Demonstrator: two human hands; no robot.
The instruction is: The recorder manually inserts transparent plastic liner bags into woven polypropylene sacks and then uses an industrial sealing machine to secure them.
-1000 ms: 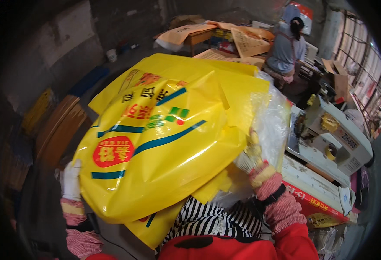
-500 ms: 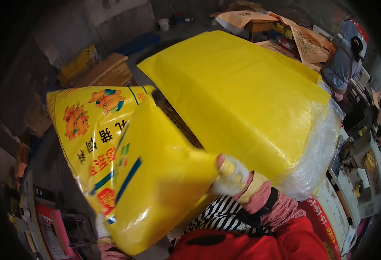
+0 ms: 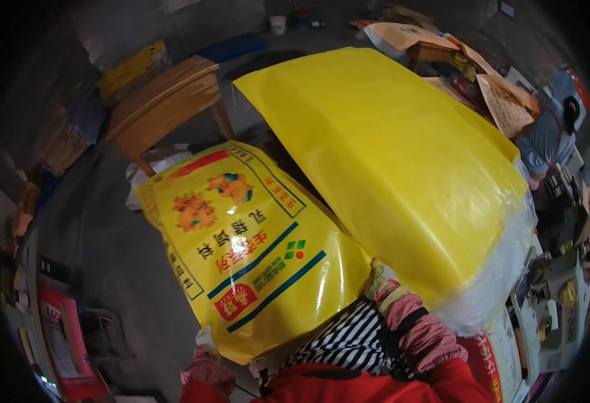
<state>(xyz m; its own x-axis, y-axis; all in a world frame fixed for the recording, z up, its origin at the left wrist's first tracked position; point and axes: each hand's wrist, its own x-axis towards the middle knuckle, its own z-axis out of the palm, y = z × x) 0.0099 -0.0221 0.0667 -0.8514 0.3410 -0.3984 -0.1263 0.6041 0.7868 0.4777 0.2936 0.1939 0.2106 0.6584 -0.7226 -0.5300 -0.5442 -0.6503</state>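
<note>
A yellow printed woven bag (image 3: 275, 269), with pig pictures and blue stripes, spreads out between my hands, its far end toward the wooden table. My left hand (image 3: 206, 338), in a pale glove, grips the bag's near left corner. At the near right corner my right hand (image 3: 382, 277), gloved in white and yellow, is closed on the edge. Right beside it lies a large stack of plain yellow sheeting (image 3: 389, 154), draped and smooth on top, with clear plastic film (image 3: 493, 269) round its near right end.
A wooden table (image 3: 167, 107) stands at the far left, near stacked yellow bags (image 3: 130, 70). A co-worker (image 3: 547, 124) in blue-grey is at the far right by machines (image 3: 563, 289). A white bucket (image 3: 278, 25) sits at the back.
The bag was raised and folded over at my right side; now it is lower and spread flatter, its print facing up. My right hand has moved slightly right, my left hand inward.
</note>
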